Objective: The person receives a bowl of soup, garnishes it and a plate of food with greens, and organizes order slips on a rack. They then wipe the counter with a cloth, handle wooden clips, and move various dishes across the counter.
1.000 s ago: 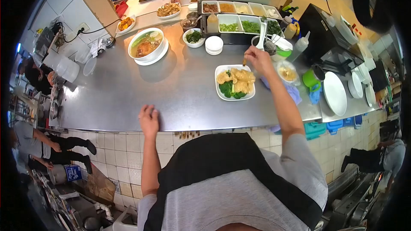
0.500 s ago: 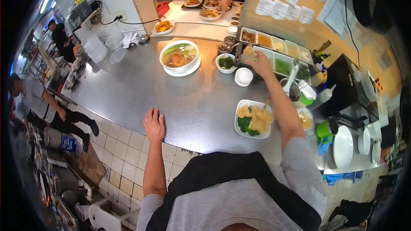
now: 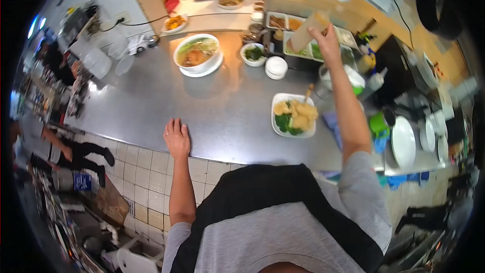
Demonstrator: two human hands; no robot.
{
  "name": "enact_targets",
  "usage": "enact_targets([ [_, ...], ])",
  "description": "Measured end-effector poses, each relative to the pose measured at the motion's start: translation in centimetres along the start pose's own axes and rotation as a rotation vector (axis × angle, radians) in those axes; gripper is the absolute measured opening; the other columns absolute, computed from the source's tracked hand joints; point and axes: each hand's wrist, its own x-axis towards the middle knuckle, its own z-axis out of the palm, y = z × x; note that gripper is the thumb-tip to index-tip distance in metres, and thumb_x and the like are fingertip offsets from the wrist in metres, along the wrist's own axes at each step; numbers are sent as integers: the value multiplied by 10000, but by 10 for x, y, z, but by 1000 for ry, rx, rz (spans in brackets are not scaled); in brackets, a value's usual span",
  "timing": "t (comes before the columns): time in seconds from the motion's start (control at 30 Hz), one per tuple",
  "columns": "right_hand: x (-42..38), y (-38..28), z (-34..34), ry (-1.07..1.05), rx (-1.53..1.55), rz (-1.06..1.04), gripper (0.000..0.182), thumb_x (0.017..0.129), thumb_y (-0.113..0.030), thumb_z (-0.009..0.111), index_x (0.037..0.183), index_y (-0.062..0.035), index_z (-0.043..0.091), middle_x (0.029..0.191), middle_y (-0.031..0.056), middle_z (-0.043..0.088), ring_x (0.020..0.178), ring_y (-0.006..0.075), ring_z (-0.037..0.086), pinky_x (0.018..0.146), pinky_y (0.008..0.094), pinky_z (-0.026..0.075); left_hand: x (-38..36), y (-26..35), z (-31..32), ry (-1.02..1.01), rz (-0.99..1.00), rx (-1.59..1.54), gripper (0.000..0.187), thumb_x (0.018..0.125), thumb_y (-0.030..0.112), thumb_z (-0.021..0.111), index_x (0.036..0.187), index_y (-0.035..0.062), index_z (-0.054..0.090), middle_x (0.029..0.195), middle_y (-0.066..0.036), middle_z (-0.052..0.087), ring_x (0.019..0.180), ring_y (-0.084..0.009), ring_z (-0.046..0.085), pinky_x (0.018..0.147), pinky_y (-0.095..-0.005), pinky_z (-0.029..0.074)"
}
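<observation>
In my right hand (image 3: 326, 40) is a pale, translucent bottle (image 3: 306, 33), blurred by motion and tilted, with brownish contents. It is held above the ingredient trays (image 3: 290, 49) at the back right of the counter. My left hand (image 3: 177, 139) lies flat on the steel counter's front edge with nothing in it. Between the hands sits a square white dish (image 3: 275, 116) of dark greens and pale yellow food, with a wooden-looking handle (image 3: 308, 91) at its back corner. A bowl of noodle soup (image 3: 197, 53) stands on a white plate (image 3: 208, 72) farther back.
A small bowl of greens (image 3: 253, 54) and stacked white saucers (image 3: 276, 67) stand behind the dish. Oval plates (image 3: 405, 141) and a green container (image 3: 380, 123) are at the right. People work beyond the serving hatch (image 3: 217, 20); another person (image 3: 45, 141) is at the left.
My right hand has taken hold of the bottle, lifted it and swung it rightward over the trays. My left hand stays on the counter edge. The whole view has shifted slightly.
</observation>
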Motion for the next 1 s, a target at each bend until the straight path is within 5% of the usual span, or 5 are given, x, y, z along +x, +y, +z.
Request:
enact_targets([
  [0.07,-22,-32,-32,7,53,-38,561,744,-319,727,1207,-89,509,1078,152,630,956,258,630,828,339,482,-1,-4,5,-17,26,-3,406,939,309,463,1254,65,539,1336,-156,482,1257,-336,403,1051,-449,295],
  [0.23,-88,-74,-90,-403,-817,-119,598,724,-317,725,1247,-116,516,1120,179,603,966,326,608,853,379,476,-1,-3,3,-42,15,47,436,923,310,494,1286,69,521,1362,-153,463,1284,-335,378,1069,-440,279],
  [0.37,-117,-97,-113,-799,-955,263,580,731,-297,717,1234,-91,514,1118,196,612,1009,341,595,856,393,464,-1,-7,6,-76,23,82,465,926,332,484,1310,70,495,1393,-153,431,1308,-324,354,1074,-457,264],
  [0.73,-145,-109,-90,-935,-1343,200,567,700,-282,759,1217,-163,557,921,139,669,895,313,644,772,419,498,-3,-6,3,-111,18,75,484,925,342,480,1320,62,476,1404,-156,415,1321,-327,336,1076,-468,257],
  [1.0,-147,-87,-63,-806,-1493,-98,301,773,-215,645,1071,-171,648,880,86,687,835,283,666,674,401,524,-4,-9,3,-107,20,69,491,918,345,491,1322,67,482,1405,-155,416,1324,-323,335,1078,-469,255],
])
